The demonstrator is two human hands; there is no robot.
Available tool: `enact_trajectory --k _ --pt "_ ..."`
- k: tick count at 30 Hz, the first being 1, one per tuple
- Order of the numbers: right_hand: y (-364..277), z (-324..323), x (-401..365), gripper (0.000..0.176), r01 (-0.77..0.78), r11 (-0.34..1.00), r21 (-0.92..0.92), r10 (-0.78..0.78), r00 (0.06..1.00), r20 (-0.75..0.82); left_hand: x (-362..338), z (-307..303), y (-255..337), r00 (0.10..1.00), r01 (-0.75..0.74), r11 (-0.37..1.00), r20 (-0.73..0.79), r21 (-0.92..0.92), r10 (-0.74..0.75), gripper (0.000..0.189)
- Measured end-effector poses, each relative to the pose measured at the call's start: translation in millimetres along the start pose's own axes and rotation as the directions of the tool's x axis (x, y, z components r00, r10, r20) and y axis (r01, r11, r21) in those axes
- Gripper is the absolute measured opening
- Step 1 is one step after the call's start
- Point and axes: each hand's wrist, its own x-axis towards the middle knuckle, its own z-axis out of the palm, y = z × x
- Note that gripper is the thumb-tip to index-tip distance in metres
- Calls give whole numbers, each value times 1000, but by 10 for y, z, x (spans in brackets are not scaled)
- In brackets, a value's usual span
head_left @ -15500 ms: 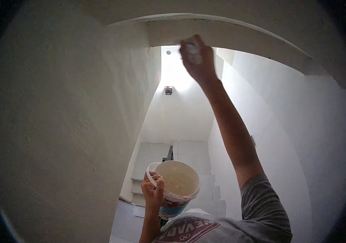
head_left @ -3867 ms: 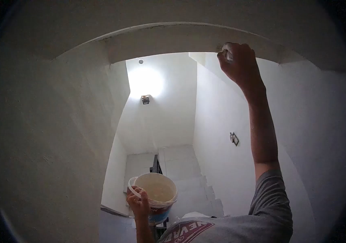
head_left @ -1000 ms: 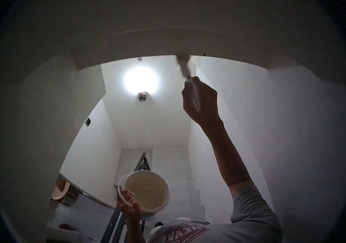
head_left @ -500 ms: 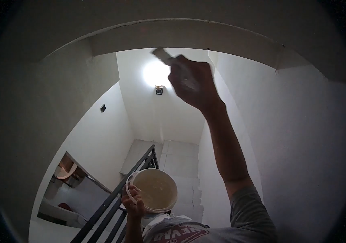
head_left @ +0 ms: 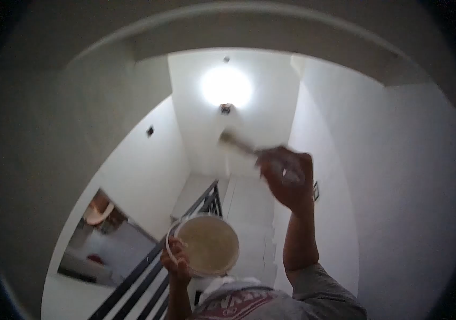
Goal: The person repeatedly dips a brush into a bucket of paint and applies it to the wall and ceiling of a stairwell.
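A paintbrush [head_left: 237, 143], blurred by motion, is gripped in my right hand [head_left: 290, 176]. Its pale bristle end points up and to the left, out in front of the far wall. My left hand [head_left: 176, 260] is closed at the left rim of a white bucket [head_left: 207, 244], with the bucket's handle looped by the fingers. The bucket is tilted so its mouth faces me, and its inside looks beige. Below and to the left of the brush, the bucket hangs in front of my shirt.
A dark metal railing [head_left: 141, 277] slants along the left of the bucket. Pale stairs [head_left: 249, 205] lie below. A bright lamp [head_left: 226, 88] glows on the far wall, under a ceiling beam [head_left: 260, 40]. An opening [head_left: 111, 240] at left shows a lower room.
My right hand has come down from the beam with the paintbrush, slightly to the right. My left hand still holds the bucket. The view has shifted a little.
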Motion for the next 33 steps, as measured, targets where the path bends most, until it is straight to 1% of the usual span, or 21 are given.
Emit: enact_trajectory --k 1,2,4,5,7,9,11,12,14,15,17,18,20,21,23,26,27,28,29,31,33 --pt "24 38 -222 6 -5 984 176 -32 977 211 -25 16 -61 999 -8 1000 -45 -1 8 50" --pt "21 111 -430 6 -126 962 241 33 934 357 14 34 -49 997 -49 998 -57 49 52 49" --pt "66 393 -782 12 -232 952 199 91 837 540 85 69 -17 987 -126 980 -80 152 140 46" --pt "109 526 -928 15 -306 939 158 146 768 624 135 -15 -38 965 -261 950 58 168 255 45" --pt "227 786 -1131 17 -369 924 99 205 698 686 196 -54 63 953 -263 934 214 242 213 72" --pt "413 1038 -1368 19 -401 915 32 259 648 716 194 38 188 956 -248 921 232 301 181 74" --pt "580 1400 -1555 23 -206 978 13 145 729 669 257 15 192 951 -256 908 255 331 175 76" --pt "591 1543 -1671 23 -216 976 13 152 726 671 241 -7 169 946 -277 894 260 352 191 77" --pt "468 1774 -1821 25 -272 934 -232 342 494 800 239 -143 185 942 -295 879 270 373 202 79" --pt "432 1793 -1868 25 -278 933 -230 344 493 799 227 -189 163 933 -328 867 270 375 237 81" --pt "394 1804 -1930 29 -262 936 -237 325 375 868 156 -256 102 926 -356 854 264 380 269 83" --pt "427 1781 -1920 29 -263 935 -237 325 368 871 108 -264 66 929 -342 853 275 395 246 81" --pt "488 1648 -1864 33 -371 927 -62 269 538 799 5 -260 34 939 -307 856 277 417 202 80" --pt "497 1570 -1836 33 -376 924 -66 270 522 809 -4 -245 58 951 -273 857 257 437 171 77" --pt "484 1421 -1731 40 -687 726 29 479 536 695 0 -227 63 963 -230 859 234 458 134 74" --pt "480 1349 -1700 42 -813 567 131 620 526 582 85 -234 -31 955 -285 862 200 419 218 68" --pt "450 1351 -1691 43 -861 470 192 699 496 515 96 -270 -56 967 -244 871 174 425 186 68" --pt "434 1272 -1635 48 -905 381 189 715 418 561 122 -294 -82 977 -205 879 150 431 154 67" --pt "465 1282 -1675 48 -902 387 189 714 423 558 167 -319 -107 976 -208 880 147 427 160 67" --pt "714 1326 -1803 53 -868 -80 489 753 268 600 345 -270 -199 969 -224 902 183 369 165 65" --pt "847 1294 -1855 58 -837 -159 524 722 264 640 423 -270 -271 975 -201 912 164 358 151 66"
